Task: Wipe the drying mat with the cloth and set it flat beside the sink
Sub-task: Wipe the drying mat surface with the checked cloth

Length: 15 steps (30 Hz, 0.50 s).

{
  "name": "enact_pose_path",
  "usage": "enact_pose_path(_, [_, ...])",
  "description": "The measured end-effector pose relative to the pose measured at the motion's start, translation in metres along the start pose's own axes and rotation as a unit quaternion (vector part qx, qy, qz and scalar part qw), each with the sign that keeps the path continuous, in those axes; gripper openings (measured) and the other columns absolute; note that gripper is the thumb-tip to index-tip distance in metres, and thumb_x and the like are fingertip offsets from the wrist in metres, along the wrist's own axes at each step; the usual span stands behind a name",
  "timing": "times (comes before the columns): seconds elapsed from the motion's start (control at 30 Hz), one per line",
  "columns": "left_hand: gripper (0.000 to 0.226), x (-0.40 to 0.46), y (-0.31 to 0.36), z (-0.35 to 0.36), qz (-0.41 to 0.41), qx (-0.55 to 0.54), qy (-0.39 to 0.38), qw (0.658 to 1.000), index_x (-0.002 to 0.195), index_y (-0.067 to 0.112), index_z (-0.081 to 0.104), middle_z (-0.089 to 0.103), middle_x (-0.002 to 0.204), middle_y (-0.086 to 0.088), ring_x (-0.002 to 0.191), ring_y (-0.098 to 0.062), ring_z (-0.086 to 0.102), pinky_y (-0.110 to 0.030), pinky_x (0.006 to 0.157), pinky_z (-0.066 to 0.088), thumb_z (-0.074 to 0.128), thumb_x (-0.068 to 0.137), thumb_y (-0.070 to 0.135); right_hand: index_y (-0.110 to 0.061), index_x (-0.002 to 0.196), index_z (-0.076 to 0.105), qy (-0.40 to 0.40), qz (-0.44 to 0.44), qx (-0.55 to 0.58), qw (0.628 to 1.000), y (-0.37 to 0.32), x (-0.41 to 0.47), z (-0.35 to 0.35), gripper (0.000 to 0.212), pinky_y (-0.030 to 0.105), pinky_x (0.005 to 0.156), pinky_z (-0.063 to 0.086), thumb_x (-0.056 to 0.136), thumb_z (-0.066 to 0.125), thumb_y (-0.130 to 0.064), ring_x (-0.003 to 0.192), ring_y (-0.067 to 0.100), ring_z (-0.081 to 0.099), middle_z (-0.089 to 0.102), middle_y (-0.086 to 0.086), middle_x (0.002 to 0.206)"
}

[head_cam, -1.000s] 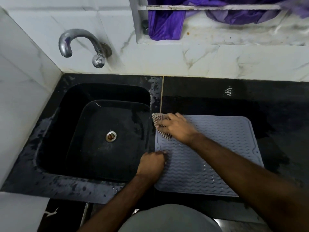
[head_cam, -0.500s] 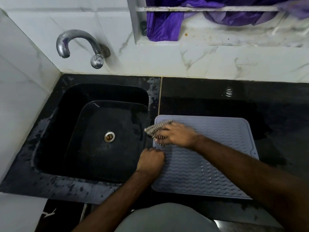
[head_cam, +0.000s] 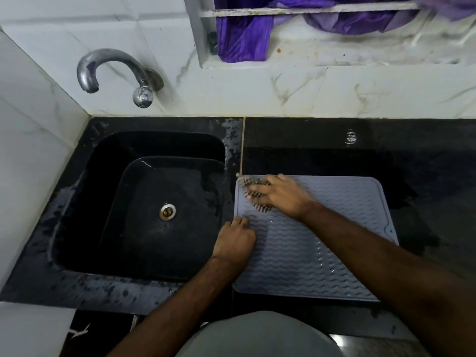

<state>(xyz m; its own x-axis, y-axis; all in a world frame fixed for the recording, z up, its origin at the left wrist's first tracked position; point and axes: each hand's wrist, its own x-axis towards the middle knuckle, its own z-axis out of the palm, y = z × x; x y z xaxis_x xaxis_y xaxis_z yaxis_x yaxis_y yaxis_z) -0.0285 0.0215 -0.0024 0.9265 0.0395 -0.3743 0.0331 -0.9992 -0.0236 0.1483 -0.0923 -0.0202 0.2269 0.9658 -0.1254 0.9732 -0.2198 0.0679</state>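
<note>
A grey ribbed drying mat (head_cam: 334,228) lies flat on the black counter, just right of the sink (head_cam: 154,202). My right hand (head_cam: 278,197) presses a small striped cloth (head_cam: 253,194) onto the mat's far left corner, fingers spread over it; most of the cloth is hidden under the hand. My left hand (head_cam: 235,239) rests on the mat's left edge with its fingers bent, holding it down.
A curved metal tap (head_cam: 113,73) sticks out of the white tiled wall above the sink. Purple cloth (head_cam: 242,39) hangs at the window ledge. The black counter (head_cam: 425,176) runs right of the mat and is wet in patches.
My right hand has slid the cloth back and forth along the mat's far left corner, out over the edge toward the sink and back onto the mat. The left hand stays put.
</note>
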Motion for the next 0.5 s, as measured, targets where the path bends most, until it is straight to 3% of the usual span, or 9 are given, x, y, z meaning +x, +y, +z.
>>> enact_pose_path(0.1, [0.034,0.002,0.000,-0.003,-0.003,-0.005,0.008,1.000,0.126,0.007,0.063,0.051,0.137,-0.012,0.127,-0.029,0.044,-0.044,0.104,0.040,0.057,0.096,0.022,-0.041,0.139,0.054,0.023,0.046,-0.011,0.999,0.003,0.007,-0.007,0.056,0.041,0.087,0.040,0.091,0.063,-0.014,0.126,0.026,0.043,0.041,-0.014,0.154])
enact_pose_path(0.23, [0.037,-0.001,0.002,-0.004,0.010,-0.015,0.000,1.000,0.130,0.005,0.063,0.040,0.148,-0.014,0.135,-0.030,0.037,-0.043,0.102,0.043,0.053,0.097,0.019,-0.039,0.138,0.056,0.029,-0.052,0.032,0.998,-0.025,0.002,0.009,0.048,0.038,0.094,0.040,0.092,0.062,-0.025,0.130,0.018,0.041,0.046,-0.021,0.149])
enact_pose_path(0.37, [0.034,-0.001,0.003,-0.007,0.013,-0.024,-0.017,0.999,0.126,0.001,0.064,0.041,0.146,-0.016,0.128,-0.031,0.044,-0.044,0.098,0.046,0.053,0.097,0.014,-0.043,0.148,0.041,-0.007,-0.084,0.016,0.996,-0.002,-0.007,0.013,0.059,0.041,0.102,0.036,0.094,0.054,-0.021,0.138,0.023,0.032,0.036,-0.020,0.157])
enact_pose_path(0.5, [0.037,0.003,0.000,-0.008,0.017,-0.030,-0.022,0.999,0.130,0.002,0.061,0.039,0.149,-0.015,0.129,-0.030,0.045,-0.044,0.103,0.046,0.060,0.095,0.016,-0.044,0.147,0.042,-0.023,0.022,-0.030,0.999,0.032,-0.003,-0.001,0.058,0.040,0.095,0.037,0.097,0.056,-0.019,0.137,0.026,0.034,0.034,-0.017,0.159])
